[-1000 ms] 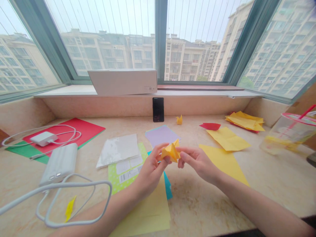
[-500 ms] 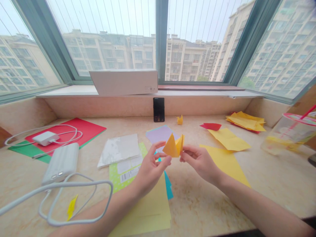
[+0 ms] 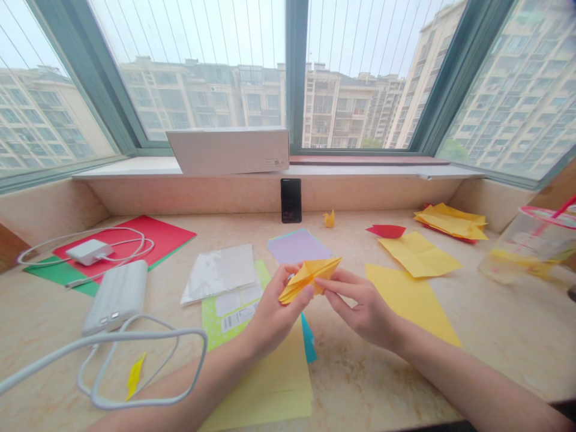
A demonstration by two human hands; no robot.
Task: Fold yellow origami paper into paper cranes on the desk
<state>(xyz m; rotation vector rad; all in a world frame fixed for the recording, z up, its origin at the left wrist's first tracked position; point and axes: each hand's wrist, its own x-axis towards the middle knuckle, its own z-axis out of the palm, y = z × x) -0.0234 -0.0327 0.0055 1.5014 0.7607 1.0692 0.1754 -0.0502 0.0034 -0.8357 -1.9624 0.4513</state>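
Observation:
A folded orange-yellow origami piece (image 3: 310, 275) is held between both hands above the stone counter. My left hand (image 3: 274, 312) pinches its lower left end with thumb and fingers. My right hand (image 3: 362, 303) grips its right side with fingertips pressed on the paper. Below the hands lie a pale yellow sheet (image 3: 274, 384), a teal sheet (image 3: 307, 339) and a green dotted sheet (image 3: 225, 312). A lilac sheet (image 3: 297, 246) lies just beyond.
A white power bank (image 3: 117, 295) with a looped cable (image 3: 135, 360) and a charger (image 3: 90, 252) on red paper (image 3: 153, 231) sit left. Yellow sheets (image 3: 416, 255), a red scrap (image 3: 384, 230), a small folded figure (image 3: 330, 219), a phone (image 3: 291, 200), a box (image 3: 229, 150) and a plastic cup (image 3: 526, 246) lie further off.
The origami piece stood upright with points raised half a second ago; now it is flattened and turned sideways between the hands, which have come closer together.

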